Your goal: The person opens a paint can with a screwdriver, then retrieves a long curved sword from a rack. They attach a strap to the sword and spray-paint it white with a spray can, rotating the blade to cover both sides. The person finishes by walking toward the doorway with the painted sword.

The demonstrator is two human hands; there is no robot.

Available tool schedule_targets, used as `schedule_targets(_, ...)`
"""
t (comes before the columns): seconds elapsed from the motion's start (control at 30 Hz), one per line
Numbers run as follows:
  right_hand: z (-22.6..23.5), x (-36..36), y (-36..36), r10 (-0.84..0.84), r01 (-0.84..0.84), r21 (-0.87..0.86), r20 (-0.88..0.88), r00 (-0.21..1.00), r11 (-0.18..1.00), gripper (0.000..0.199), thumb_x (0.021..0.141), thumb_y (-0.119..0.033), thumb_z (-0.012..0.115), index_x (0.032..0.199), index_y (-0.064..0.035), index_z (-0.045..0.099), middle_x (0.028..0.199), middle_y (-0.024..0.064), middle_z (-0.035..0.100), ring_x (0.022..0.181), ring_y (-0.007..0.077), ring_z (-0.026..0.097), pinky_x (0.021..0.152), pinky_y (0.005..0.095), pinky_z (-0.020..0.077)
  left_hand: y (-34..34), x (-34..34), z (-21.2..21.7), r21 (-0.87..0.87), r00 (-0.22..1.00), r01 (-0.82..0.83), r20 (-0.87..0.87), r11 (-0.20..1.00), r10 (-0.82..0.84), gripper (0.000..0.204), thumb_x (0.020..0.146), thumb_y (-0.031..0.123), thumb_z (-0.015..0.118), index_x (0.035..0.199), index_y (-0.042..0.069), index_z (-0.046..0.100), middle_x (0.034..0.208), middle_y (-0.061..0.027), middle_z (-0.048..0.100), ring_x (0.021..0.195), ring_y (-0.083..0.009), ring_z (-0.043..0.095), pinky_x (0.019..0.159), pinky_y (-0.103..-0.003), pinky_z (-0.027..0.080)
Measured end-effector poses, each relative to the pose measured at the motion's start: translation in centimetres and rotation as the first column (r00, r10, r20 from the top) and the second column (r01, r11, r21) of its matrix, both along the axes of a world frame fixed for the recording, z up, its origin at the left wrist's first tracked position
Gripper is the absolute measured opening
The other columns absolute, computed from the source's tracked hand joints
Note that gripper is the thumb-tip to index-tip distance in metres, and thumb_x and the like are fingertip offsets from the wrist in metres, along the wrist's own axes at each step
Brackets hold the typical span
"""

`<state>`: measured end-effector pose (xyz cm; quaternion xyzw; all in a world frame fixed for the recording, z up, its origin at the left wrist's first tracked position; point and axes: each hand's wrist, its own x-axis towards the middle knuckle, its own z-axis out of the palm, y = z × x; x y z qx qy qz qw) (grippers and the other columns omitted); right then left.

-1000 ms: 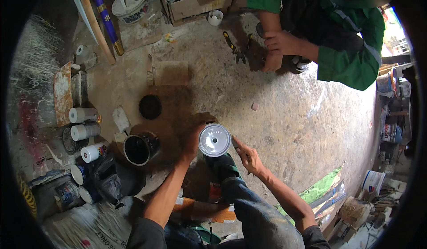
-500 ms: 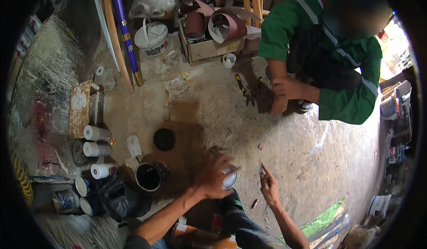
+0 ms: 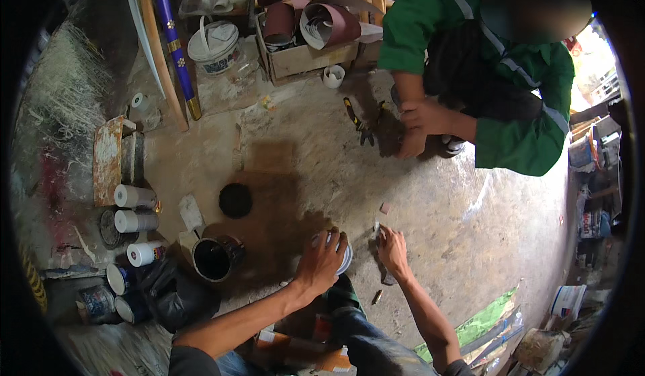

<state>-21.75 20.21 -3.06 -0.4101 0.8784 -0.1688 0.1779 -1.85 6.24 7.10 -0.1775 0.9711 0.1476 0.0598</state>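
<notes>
One left hand (image 3: 320,263) is clasping a can (image 3: 345,262) at six o'clock, ideally steadily; at five, the right hand (image 3: 394,250) is seemingly pinching a pale sliver (image 3: 377,227).

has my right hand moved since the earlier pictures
Yes: the right hand has moved forward, closer to the small reddish-brown square on the floor.

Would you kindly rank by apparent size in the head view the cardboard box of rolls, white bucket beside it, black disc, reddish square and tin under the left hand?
1. Cardboard box
2. White bucket
3. Black disc
4. Reddish square
Unsure: tin, partly covered by the left hand.
</notes>
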Motion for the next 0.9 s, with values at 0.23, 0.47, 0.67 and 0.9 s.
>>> schedule_targets(0.23,-1.7,-5.2,-19.8,-0.213,0.207,-0.171,-0.015,0.977,0.963,0.062,0.090,-0.033,0.058,0.136,0.0055,0.043,0.129,0.0276,0.051,0.117,0.0423,0.050,0.101,0.0463,0.0412,-1.2,-0.9,0.6,0.049,0.996,0.000,0.084,0.999,-0.004,0.089,0.056,0.042,0.087,0.127,0.005,0.050,0.129,-0.0114,0.050,0.119,-0.0281,0.046,0.092,-0.045,0.046)
schedule_targets(0.47,-4.7,-10.8,-26.0,-0.242,0.280,0.128,-0.250,0.937,0.951,0.049,0.090,-0.026,0.057,0.131,-0.0002,0.049,0.128,0.0192,0.055,0.124,0.0344,0.049,0.101,0.0470,0.0416,-3.6,2.1,-2.2,0.355,0.980,0.088,-0.197,0.931,-0.017,0.100,0.066,0.044,0.083,0.142,-0.004,0.038,0.142,-0.0227,0.038,0.132,-0.0405,0.036,0.112,-0.046,0.032)
schedule_targets(0.67,-2.5,-10.6,-20.9,0.134,-0.047,0.191,-0.472,0.871,0.980,0.045,0.093,-0.028,0.055,0.138,-0.0230,0.049,0.132,0.0172,0.049,0.121,0.0346,0.049,0.099,0.0505,0.0410,-2.7,2.3,-3.8,0.488,0.899,-0.032,-0.367,0.872,0.238,0.065,0.079,0.027,0.075,0.133,0.001,0.051,0.132,-0.0158,0.048,0.118,-0.0376,0.048,0.101,-0.046,0.042)
schedule_targets(0.9,-4.1,0.2,-22.1,0.259,-0.226,0.155,-0.245,0.934,0.962,0.052,0.094,-0.034,0.054,0.143,-0.0244,0.039,0.128,0.0252,0.046,0.122,0.0408,0.045,0.097,0.0596,0.0405,-4.4,0.2,-4.2,0.478,0.903,-0.099,-0.325,0.873,0.280,0.032,0.082,0.010,0.069,0.111,0.000,0.061,0.114,-0.0157,0.055,0.109,-0.0358,0.052,0.094,-0.043,0.045)
